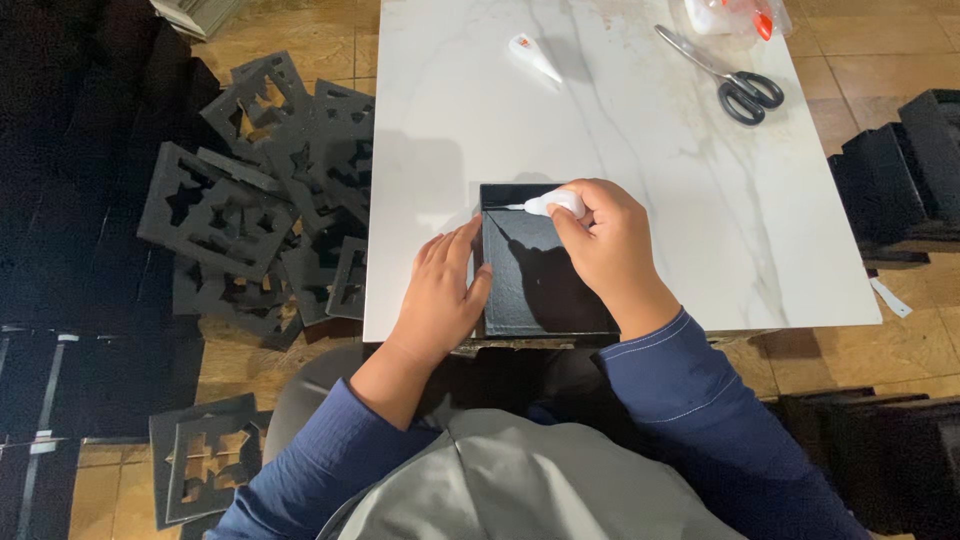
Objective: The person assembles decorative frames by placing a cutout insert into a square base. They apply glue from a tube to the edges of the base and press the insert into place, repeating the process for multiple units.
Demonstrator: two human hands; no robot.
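The right hand point(600, 235) is clenched around a small white glue tube point(552, 203), thumb and fingers wrapped over its body so that only the rounded front and the thin nozzle poke out to the left of the knuckles, the tip resting at or just above the upper left corner of a shallow black box point(535, 270). The tube looks light and soft-walled, the sort that gives under a squeeze, so a hold on its middle as here seems right, and too hard a pinch would likely flood the corner. The box sits at the near edge of the white marble table point(660, 140), directly under the right hand's fingers and just beside the left hand point(440, 290). That hand lies flat and open, gripping nothing, its fingertips and thumb pressed against the box's left wall to steady it. The box looks like thin, stiff card, light enough to slide on the smooth top, best braced by its walls. Well beyond the fingers lie a second white tube point(533, 56) and black-handled scissors point(725, 77); black foam inserts point(255, 200) are heaped on the floor, well left of the left hand.
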